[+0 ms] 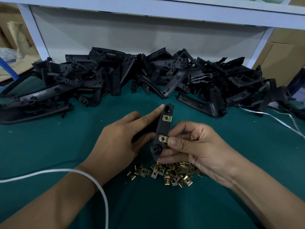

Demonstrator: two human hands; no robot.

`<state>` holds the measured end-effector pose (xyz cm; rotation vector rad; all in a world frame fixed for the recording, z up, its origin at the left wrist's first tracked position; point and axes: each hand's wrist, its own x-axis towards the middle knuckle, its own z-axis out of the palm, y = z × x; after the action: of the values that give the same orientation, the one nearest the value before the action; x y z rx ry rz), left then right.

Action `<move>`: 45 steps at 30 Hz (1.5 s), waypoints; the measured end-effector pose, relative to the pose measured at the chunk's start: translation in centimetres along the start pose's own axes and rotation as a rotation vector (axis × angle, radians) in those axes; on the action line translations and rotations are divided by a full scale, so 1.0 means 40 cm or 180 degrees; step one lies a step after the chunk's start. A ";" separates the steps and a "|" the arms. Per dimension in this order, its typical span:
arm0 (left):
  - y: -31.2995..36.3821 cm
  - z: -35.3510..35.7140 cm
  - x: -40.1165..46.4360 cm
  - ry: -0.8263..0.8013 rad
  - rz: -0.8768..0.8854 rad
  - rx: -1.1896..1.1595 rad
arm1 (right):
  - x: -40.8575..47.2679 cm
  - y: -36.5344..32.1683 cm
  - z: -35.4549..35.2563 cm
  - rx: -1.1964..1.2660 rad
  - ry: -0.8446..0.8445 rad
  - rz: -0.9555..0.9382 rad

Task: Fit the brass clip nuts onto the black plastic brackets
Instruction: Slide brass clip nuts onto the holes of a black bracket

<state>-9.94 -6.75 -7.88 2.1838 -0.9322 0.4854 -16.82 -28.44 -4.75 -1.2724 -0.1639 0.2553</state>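
A black plastic bracket (162,129) stands nearly upright between my hands, above the green table. Two brass clip nuts sit on it: an upper one (167,118) and a lower one (163,139). My left hand (118,142) holds the bracket from the left, its index finger stretched up along the bracket's edge. My right hand (193,144) grips the bracket's lower part, its thumb pressing beside the lower clip nut. A heap of loose brass clip nuts (168,172) lies on the table just below my hands.
A long pile of black plastic brackets (132,76) runs across the back of the green table (49,146). A white cord (92,177) loops over my left forearm. White strings (280,118) trail at the right. A white shelf frame (165,12) stands behind.
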 end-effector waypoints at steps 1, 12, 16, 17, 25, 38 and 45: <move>-0.001 -0.001 -0.001 -0.0021 0.0020 0.0012 | 0.002 0.004 0.001 -0.0013 -0.0010 -0.0023; 0.008 -0.006 0.011 0.0176 0.0023 0.0273 | 0.018 0.026 -0.002 -0.0441 0.0114 -0.0661; 0.005 -0.012 0.016 0.0127 -0.0074 0.0556 | 0.017 0.012 -0.015 -0.0436 0.0197 -0.0671; 0.002 -0.013 0.014 0.0061 -0.0082 0.0570 | 0.015 0.011 -0.019 -0.0477 0.0250 -0.0692; 0.009 -0.016 0.003 -0.0256 0.0090 0.0422 | 0.012 0.015 -0.017 -0.0692 0.0389 -0.0901; 0.012 -0.013 0.006 -0.0231 0.0187 0.0511 | 0.008 0.017 -0.019 -0.0324 0.0093 -0.0681; 0.018 -0.011 0.000 -0.0155 0.0079 0.0240 | 0.007 0.006 -0.011 -0.0600 0.0067 -0.0485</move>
<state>-10.51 -6.79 -7.24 2.2632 -0.9826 0.4881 -16.45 -28.71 -5.13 -1.4413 -0.2707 0.0968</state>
